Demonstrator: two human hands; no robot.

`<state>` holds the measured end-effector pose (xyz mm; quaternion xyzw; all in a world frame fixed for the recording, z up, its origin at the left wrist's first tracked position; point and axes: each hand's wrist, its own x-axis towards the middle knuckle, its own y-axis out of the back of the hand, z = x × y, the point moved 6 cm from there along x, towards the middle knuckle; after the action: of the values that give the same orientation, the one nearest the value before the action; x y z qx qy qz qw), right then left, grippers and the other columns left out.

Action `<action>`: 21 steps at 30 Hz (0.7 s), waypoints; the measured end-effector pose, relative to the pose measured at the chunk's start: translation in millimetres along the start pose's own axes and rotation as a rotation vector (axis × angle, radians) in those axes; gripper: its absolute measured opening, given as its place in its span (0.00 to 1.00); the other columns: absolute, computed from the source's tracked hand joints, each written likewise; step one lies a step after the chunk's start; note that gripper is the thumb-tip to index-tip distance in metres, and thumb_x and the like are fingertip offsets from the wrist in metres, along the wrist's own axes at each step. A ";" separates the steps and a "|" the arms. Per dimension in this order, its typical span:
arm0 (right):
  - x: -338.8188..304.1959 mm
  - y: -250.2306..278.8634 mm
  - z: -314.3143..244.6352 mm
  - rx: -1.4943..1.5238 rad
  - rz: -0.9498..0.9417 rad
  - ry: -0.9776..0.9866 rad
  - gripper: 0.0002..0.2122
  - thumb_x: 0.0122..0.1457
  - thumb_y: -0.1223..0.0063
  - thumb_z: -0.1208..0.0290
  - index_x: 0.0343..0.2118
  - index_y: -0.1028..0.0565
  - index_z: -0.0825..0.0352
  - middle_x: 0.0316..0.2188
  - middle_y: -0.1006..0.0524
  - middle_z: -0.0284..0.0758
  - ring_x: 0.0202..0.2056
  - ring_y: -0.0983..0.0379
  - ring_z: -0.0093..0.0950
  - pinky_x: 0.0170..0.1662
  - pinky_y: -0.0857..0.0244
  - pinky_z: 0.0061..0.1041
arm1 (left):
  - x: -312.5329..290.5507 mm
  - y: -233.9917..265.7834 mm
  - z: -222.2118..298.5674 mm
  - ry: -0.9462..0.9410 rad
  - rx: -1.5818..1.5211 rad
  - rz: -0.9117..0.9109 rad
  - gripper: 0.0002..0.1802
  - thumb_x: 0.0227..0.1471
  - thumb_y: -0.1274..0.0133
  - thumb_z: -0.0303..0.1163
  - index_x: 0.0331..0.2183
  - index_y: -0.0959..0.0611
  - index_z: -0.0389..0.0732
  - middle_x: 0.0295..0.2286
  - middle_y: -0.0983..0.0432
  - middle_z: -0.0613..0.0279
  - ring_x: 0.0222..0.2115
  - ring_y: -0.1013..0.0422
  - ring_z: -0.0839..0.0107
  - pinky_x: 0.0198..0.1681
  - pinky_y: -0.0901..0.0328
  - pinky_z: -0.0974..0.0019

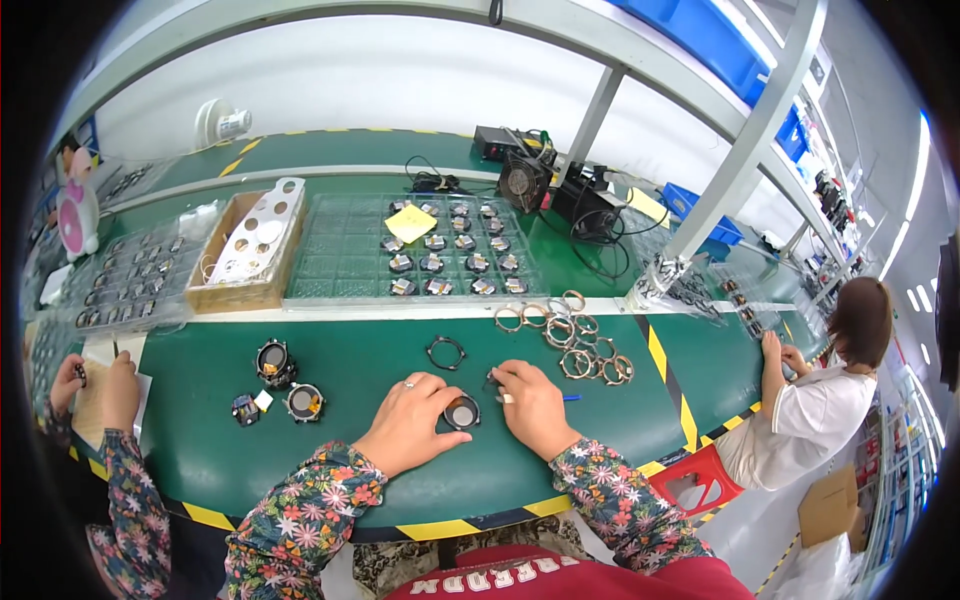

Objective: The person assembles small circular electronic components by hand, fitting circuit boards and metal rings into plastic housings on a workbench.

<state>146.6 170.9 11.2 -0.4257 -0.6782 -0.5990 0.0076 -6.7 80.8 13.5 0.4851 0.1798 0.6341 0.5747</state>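
My left hand (408, 425) curls its thumb and index finger around a round dark watch case (462, 412) lying on the green bench. Just right of it, my right hand (535, 408) has its fingertips pinched together. A small dark bit shows at those fingertips, too small to name. A thin blue stick (571, 398) pokes out beside the right hand; whether it is held is hidden. Beyond both hands lies a dark, thin watch ring (445, 352). To the left are a stack of watch cases (273, 362), a single watch case (304, 402) and a small electronic module (245, 408).
Several metallic rings (578, 345) lie to the right. A clear tray (340, 250) holds watch modules and a yellow note (410, 223). Beside it stands a cardboard box (240, 290). Co-workers sit at left, with a writing hand (122, 392), and at right, in a white shirt (815, 420).
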 end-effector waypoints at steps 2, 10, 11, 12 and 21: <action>-1.7 0.7 5.1 0.012 0.041 -0.018 0.13 0.50 0.43 0.81 0.40 0.20 0.68 0.42 0.23 0.39 0.42 0.24 0.40 0.44 0.28 0.35 | -0.2 0.2 -0.7 0.004 0.007 0.005 0.30 0.39 0.29 0.44 0.43 0.18 0.40 0.39 0.26 0.58 0.46 0.31 0.56 0.50 0.35 0.54; -11.8 2.5 21.8 0.169 0.045 -0.190 0.16 0.45 0.30 0.71 0.38 0.18 0.69 0.45 0.23 0.40 0.44 0.24 0.40 0.49 0.29 0.34 | -3.1 2.7 -2.2 0.042 0.035 0.033 0.30 0.38 0.29 0.43 0.43 0.18 0.40 0.38 0.26 0.57 0.46 0.31 0.55 0.51 0.36 0.53; -11.2 3.8 19.6 0.171 0.059 -0.197 0.16 0.45 0.30 0.71 0.38 0.18 0.69 0.45 0.23 0.40 0.44 0.24 0.40 0.49 0.29 0.34 | -6.1 2.1 -5.4 0.060 0.034 0.029 0.30 0.38 0.28 0.43 0.42 0.18 0.40 0.38 0.26 0.57 0.46 0.30 0.55 0.51 0.36 0.53; -10.1 4.1 14.5 0.158 0.063 -0.157 0.17 0.45 0.29 0.69 0.39 0.18 0.69 0.44 0.23 0.40 0.44 0.24 0.40 0.49 0.29 0.34 | -6.4 2.5 -9.1 0.081 0.032 0.024 0.30 0.37 0.28 0.43 0.42 0.18 0.41 0.38 0.26 0.57 0.45 0.30 0.54 0.51 0.36 0.52; -17.6 5.5 45.9 0.593 0.198 -0.332 0.05 0.53 0.37 0.78 0.31 0.22 0.70 0.35 0.23 0.36 0.30 0.26 0.24 0.33 0.31 0.20 | 3.1 8.3 -6.7 0.034 0.034 0.071 0.31 0.35 0.27 0.42 0.42 0.18 0.41 0.39 0.26 0.56 0.43 0.30 0.53 0.49 0.35 0.53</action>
<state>184.0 198.0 -6.5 -0.5603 -0.7699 -0.2952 0.0787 -16.4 83.6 18.2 0.4899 0.1828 0.6593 0.5402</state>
